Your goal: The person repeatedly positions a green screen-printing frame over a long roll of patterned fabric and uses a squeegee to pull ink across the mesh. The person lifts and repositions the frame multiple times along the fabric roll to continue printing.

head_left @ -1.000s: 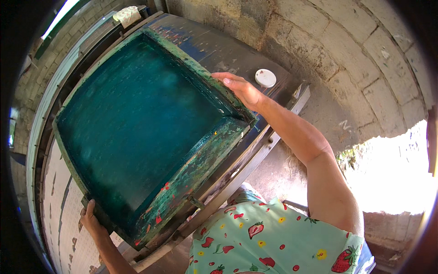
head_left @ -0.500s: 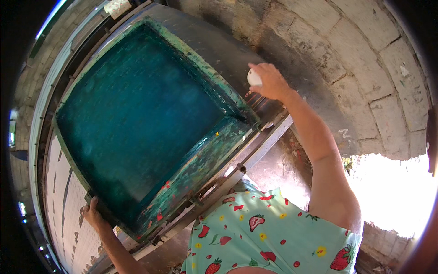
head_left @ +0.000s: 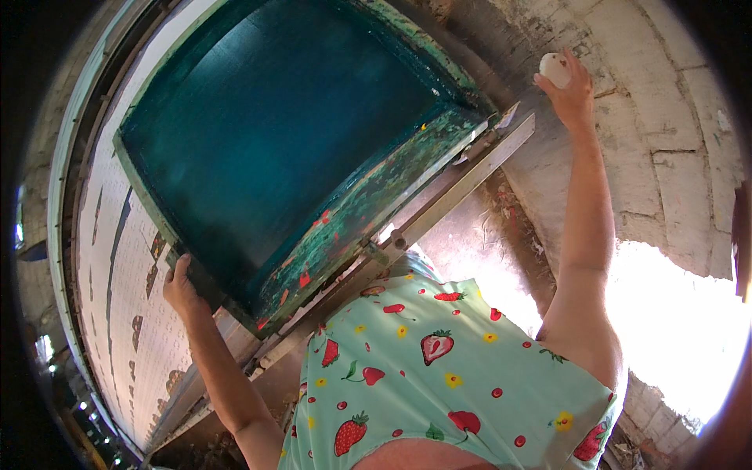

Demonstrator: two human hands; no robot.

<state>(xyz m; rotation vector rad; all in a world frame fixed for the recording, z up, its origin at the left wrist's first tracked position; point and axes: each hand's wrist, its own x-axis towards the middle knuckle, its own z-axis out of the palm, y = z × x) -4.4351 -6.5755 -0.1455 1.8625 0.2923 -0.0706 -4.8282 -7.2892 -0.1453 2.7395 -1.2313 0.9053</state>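
Observation:
A screen-printing frame (head_left: 313, 235) with a dark teal mesh (head_left: 266, 117) tilts across the view, its green rim smeared with paint. At its near left corner, my left hand (head_left: 186, 290) is closed on the rim, thumb on top. My right hand (head_left: 576, 94) is raised beyond the frame's right end, apart from it. Between its thumb and fingers it holds a white rounded object (head_left: 554, 70) with small dark reddish marks; its exact kind does not show.
A metal rail (head_left: 462, 176) runs along the frame's near side, close to my body. Left of the frame lies pale fabric (head_left: 117, 258) with dark printed patches. A brick wall (head_left: 666, 117) stands at the right, with bright light below it.
My right hand has moved up and right with the white object, away from the frame's side. The frame and my left hand on it sit higher and farther right in view.

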